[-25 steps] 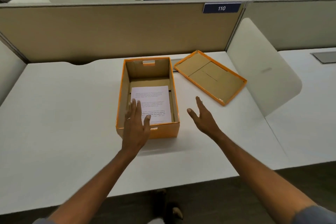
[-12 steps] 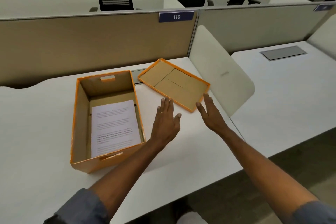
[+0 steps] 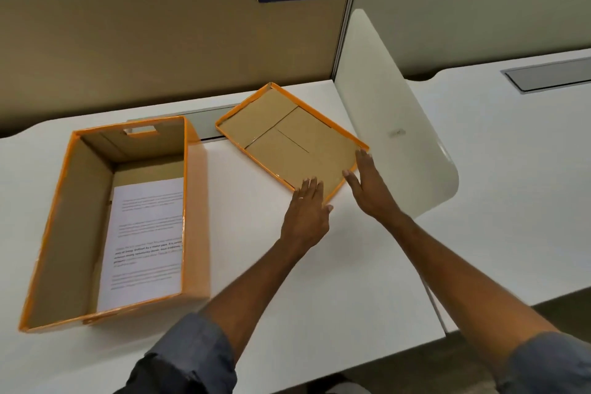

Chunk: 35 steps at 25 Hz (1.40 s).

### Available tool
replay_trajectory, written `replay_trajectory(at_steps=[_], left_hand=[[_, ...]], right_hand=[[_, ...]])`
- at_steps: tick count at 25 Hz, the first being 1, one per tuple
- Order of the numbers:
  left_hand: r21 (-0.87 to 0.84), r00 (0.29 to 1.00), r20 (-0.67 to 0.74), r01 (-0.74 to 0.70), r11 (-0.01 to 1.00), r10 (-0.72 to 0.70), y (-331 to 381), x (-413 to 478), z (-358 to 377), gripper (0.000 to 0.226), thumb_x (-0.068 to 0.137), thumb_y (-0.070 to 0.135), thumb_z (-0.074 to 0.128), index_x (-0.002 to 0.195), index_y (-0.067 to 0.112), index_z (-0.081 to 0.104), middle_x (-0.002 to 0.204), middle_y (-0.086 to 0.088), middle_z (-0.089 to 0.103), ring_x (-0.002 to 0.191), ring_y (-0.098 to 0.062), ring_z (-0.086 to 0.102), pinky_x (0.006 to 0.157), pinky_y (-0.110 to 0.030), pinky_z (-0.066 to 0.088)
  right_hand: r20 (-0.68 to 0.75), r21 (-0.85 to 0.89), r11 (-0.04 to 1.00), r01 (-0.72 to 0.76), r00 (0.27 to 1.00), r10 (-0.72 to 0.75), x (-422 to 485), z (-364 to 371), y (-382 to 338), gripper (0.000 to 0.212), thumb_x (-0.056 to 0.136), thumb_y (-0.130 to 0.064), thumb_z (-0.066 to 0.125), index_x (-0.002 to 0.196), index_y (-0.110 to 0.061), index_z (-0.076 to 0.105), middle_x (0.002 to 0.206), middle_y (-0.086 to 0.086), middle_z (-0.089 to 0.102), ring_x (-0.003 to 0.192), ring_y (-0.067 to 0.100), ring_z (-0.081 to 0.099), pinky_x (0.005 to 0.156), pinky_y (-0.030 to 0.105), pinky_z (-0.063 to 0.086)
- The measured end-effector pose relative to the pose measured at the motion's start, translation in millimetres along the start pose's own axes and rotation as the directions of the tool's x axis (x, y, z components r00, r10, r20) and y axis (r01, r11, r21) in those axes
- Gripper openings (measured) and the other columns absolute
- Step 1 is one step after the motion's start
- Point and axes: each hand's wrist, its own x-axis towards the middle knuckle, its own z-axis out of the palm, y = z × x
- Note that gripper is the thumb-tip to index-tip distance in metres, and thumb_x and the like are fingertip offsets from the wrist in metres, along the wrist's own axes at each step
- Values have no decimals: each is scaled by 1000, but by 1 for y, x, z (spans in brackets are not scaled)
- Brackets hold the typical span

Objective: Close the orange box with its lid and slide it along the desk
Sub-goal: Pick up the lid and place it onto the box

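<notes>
In the head view, the orange box [image 3: 115, 221] stands open in the lower left of the frame on the white desk [image 3: 319, 281], with a printed sheet of paper [image 3: 147, 243] lying flat on its bottom. Its lid [image 3: 287, 141] lies upside down near the middle of the frame, turned at an angle, well apart from the box and just beside the white divider panel [image 3: 393, 112]. The left hand [image 3: 307, 211] is flat, its fingers spread and reaching over the lid's nearest corner; the right hand [image 3: 367, 182] is also open with fingers extended along the lid's lower right edge. Neither hand has closed on the lid yet, and whether the fingertips actually touch the rim cannot be told. The step in hand looks to be picking the lid up. The risks from here: the lid must be flipped over, and a grip at one corner only could let the thin cardboard twist or slip out. Since it sits skewed to the box, lowering it without squaring it up could catch a rim on the box wall and leave it cocked. Pushing a half-seated lid would likely knock it off during the slide.
</notes>
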Motion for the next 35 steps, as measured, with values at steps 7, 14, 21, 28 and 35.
replay_trajectory(at_steps=[7, 14, 21, 28, 35], left_hand=[[172, 998, 47, 37, 984, -46, -7, 19, 55, 56, 107, 29, 28, 159, 7, 22, 168, -12, 27, 157, -27, 21, 129, -45, 9], [-126, 967, -205, 131, 983, -155, -45, -18, 52, 37, 102, 15, 44, 135, 8, 62, 154, -12, 51, 147, -27, 43, 124, -28, 18], [-632, 714, -246, 394, 667, -655, -60, -10, 25, 46, 104, 8, 42, 150, 5, 42, 170, -11, 20, 156, -24, 22, 123, -26, 20], [-715, 729, -125, 404, 571, -673, -56, -8, 16, 70, 98, 26, 62, 157, 7, 28, 163, -11, 38, 150, -27, 37, 124, -39, 30], [-685, 771, -196, 335, 647, -606, -57, -27, -2, 111, 73, 50, 85, 159, 14, 24, 166, -3, 32, 152, -22, 33, 122, -44, 35]], right_hand=[[107, -53, 998, 45, 993, -40, 42, 3, 33, 66, 107, -32, 41, 160, -4, 13, 170, 14, 13, 158, 27, 10, 127, 39, 14], [177, -84, 996, -17, 984, 31, 79, 15, 46, 69, 106, -24, 46, 160, -1, 8, 170, 17, 4, 158, 30, 1, 127, 39, 8], [269, -37, 991, -126, 954, 132, 80, 36, 44, 65, 104, -20, 51, 157, 3, 19, 163, 21, 29, 152, 35, 28, 124, 42, 24], [271, 39, 987, -159, 952, 142, 73, 26, 28, 73, 96, -11, 61, 158, -5, 24, 160, 16, 38, 147, 33, 38, 120, 47, 35], [228, 238, 966, -106, 972, 51, 44, -3, 13, 55, 86, 9, 45, 133, -17, 57, 114, 12, 66, 100, 27, 60, 83, 40, 49]])
